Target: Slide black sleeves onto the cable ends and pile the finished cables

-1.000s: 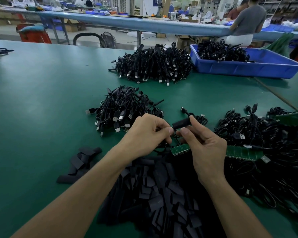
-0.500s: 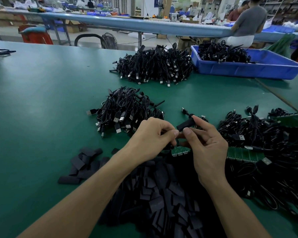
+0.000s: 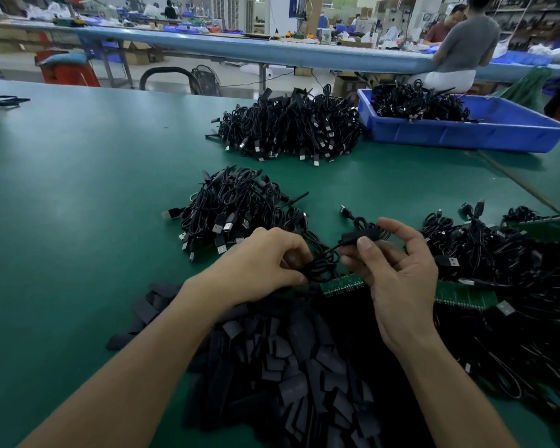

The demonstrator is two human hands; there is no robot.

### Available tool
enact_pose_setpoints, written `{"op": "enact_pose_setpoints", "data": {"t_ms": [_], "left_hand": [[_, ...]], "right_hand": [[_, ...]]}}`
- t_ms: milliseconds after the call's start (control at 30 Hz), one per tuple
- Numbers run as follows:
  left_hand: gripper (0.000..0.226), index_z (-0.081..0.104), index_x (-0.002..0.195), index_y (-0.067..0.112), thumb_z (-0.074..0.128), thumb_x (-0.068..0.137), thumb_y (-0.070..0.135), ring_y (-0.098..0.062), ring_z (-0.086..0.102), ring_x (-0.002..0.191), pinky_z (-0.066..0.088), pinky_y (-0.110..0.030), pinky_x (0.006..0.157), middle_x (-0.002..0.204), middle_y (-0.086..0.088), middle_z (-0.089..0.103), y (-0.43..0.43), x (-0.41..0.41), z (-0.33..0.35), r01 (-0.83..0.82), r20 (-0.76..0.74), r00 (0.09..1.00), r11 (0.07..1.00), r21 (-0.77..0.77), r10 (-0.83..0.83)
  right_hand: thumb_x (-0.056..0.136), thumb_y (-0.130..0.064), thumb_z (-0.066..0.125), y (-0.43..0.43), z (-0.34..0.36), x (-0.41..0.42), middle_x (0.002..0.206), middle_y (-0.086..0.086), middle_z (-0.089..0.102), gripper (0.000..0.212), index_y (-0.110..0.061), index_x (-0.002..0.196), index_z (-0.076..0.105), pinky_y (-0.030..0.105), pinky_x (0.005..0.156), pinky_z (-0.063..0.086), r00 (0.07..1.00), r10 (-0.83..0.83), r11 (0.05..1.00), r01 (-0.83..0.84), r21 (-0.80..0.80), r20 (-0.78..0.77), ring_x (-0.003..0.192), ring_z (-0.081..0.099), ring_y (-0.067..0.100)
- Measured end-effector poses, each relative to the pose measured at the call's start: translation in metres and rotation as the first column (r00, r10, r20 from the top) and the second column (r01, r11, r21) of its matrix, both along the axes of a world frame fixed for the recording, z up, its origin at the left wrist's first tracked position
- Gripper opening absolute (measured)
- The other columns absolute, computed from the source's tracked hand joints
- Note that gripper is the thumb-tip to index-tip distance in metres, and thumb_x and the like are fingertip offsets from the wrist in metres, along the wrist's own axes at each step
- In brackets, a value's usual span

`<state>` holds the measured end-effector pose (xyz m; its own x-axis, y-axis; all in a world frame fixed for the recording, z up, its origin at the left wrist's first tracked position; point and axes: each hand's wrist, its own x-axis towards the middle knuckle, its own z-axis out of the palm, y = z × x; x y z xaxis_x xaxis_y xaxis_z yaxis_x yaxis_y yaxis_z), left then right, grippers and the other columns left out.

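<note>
Nearest the body lies a heap of loose sleeves point(image 3: 288, 367), a great many of them unused, so much of the job looks undone. Just beyond it the left hand point(image 3: 262, 263) curls its fingers round the coiled cable point(image 3: 320, 268), while the right hand point(image 3: 401, 279) pinches a black sleeve point(image 3: 361, 236) between thumb and forefinger at the cable's end, both held above a green board point(image 3: 343, 284). The sleeve appears to be on the end already, though how fully it is seated cannot be told, since black lies against black. To the right a tangle of cables point(image 3: 498, 270) runs off the edge of the view, probably the ones waiting. Ahead on the green table point(image 3: 78, 189) sits a small pile point(image 3: 236, 208), likely the finished lot, with a bigger pile point(image 3: 288, 127) farther off and a blue bin point(image 3: 466, 134) of more cables beside it. Whether those far ones carry sleeves is too small to make out.
</note>
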<state>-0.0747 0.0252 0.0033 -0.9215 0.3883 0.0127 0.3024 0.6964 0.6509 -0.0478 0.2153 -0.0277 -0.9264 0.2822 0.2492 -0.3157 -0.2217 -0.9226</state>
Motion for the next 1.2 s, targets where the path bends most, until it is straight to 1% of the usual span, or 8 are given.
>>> {"op": "enact_pose_setpoints", "data": {"t_ms": [100,233,333,567,733,900,1000,1200], "left_hand": [[0.018,0.072,0.102,0.024,0.079,0.085,0.022,-0.004,0.067,0.085,0.057,-0.032,0.087,0.089,0.009,0.072,-0.003,-0.004,0.002,-0.07,-0.104,0.992,0.996,0.055,0.075],[0.018,0.068,0.098,0.029,0.08,0.085,0.026,0.003,0.066,0.076,0.051,-0.005,0.072,0.084,0.015,0.069,-0.012,-0.01,0.009,-0.3,-0.228,0.898,0.902,0.311,0.377],[0.02,0.069,0.103,0.024,0.079,0.086,0.027,0.004,0.065,0.077,0.049,-0.005,0.068,0.083,0.015,0.067,-0.017,-0.021,0.014,-0.43,-0.277,0.785,0.809,0.401,0.554],[0.021,0.068,0.106,0.018,0.076,0.088,0.023,-0.014,0.062,0.083,0.048,-0.027,0.082,0.106,-0.001,0.067,-0.028,-0.057,0.016,-0.564,-0.398,0.692,0.795,0.224,0.603],[0.034,0.065,0.117,0.021,0.075,0.088,0.035,-0.016,0.054,0.096,0.045,-0.031,0.082,0.117,-0.003,0.055,-0.023,-0.061,0.01,-0.574,-0.397,0.724,0.812,0.106,0.564],[0.02,0.069,0.101,0.025,0.069,0.091,0.042,-0.007,0.052,0.085,0.041,-0.023,0.073,0.093,0.01,0.055,0.002,-0.039,0.011,-0.442,-0.539,0.7,0.877,0.189,0.469],[0.018,0.071,0.09,0.024,0.071,0.089,0.042,0.005,0.058,0.067,0.045,-0.014,0.065,0.073,0.019,0.065,0.022,-0.024,0.01,-0.101,-0.212,0.956,0.906,0.41,0.203],[0.011,0.067,0.084,0.018,0.073,0.09,0.025,0.003,0.047,0.053,0.038,-0.01,0.054,0.061,0.019,0.059,0.043,-0.011,-0.01,0.041,-0.02,0.999,0.801,0.597,-0.036]], "right_hand": [[0.095,-0.014,0.067,0.004,0.003,0.002,0.092,-0.005,0.076,0.035,-0.027,0.126,0.055,0.023,0.073,0.06,0.999,-0.034,0.944,0.038,0.328,-0.02,0.085,0.075,0.013],[0.089,-0.02,0.071,0.009,0.009,0.007,0.092,-0.026,0.066,0.029,-0.029,0.117,0.07,0.022,0.086,0.055,0.996,0.09,0.561,-0.046,0.827,-0.006,0.09,0.066,-0.001],[0.082,-0.034,0.058,0.01,0.02,0.012,0.096,-0.025,0.062,0.032,-0.027,0.108,0.074,0.022,0.095,0.045,0.982,0.183,0.304,-0.103,0.947,0.048,0.104,0.055,0.002],[0.079,-0.022,0.065,0.024,0.018,0.009,0.11,-0.021,0.062,0.029,-0.036,0.104,0.071,0.021,0.1,0.017,0.993,0.105,0.037,-0.054,0.998,0.05,0.119,0.043,0.007],[0.091,-0.018,0.071,0.025,0.013,0.005,0.093,-0.02,0.064,0.013,-0.028,0.099,0.068,0.025,0.088,0.045,0.997,0.074,0.274,0.005,0.962,-0.026,0.095,0.058,0.006],[0.094,-0.02,0.068,0.027,0.009,0.001,0.084,-0.026,0.062,0.019,-0.034,0.085,0.057,0.008,0.063,0.039,0.999,0.026,0.576,0.005,0.818,-0.025,0.076,0.055,-0.005],[0.094,-0.014,0.066,0.027,0.01,-0.002,0.088,-0.027,0.064,0.021,-0.034,0.088,0.059,0.008,0.065,0.04,0.999,0.05,0.644,-0.028,0.765,-0.005,0.08,0.058,-0.002],[0.091,-0.013,0.07,0.031,0.012,-0.004,0.085,-0.018,0.068,0.019,-0.031,0.087,0.062,0.016,0.068,0.047,0.995,0.093,0.707,-0.084,0.702,0.025,0.077,0.061,0.003]]}}
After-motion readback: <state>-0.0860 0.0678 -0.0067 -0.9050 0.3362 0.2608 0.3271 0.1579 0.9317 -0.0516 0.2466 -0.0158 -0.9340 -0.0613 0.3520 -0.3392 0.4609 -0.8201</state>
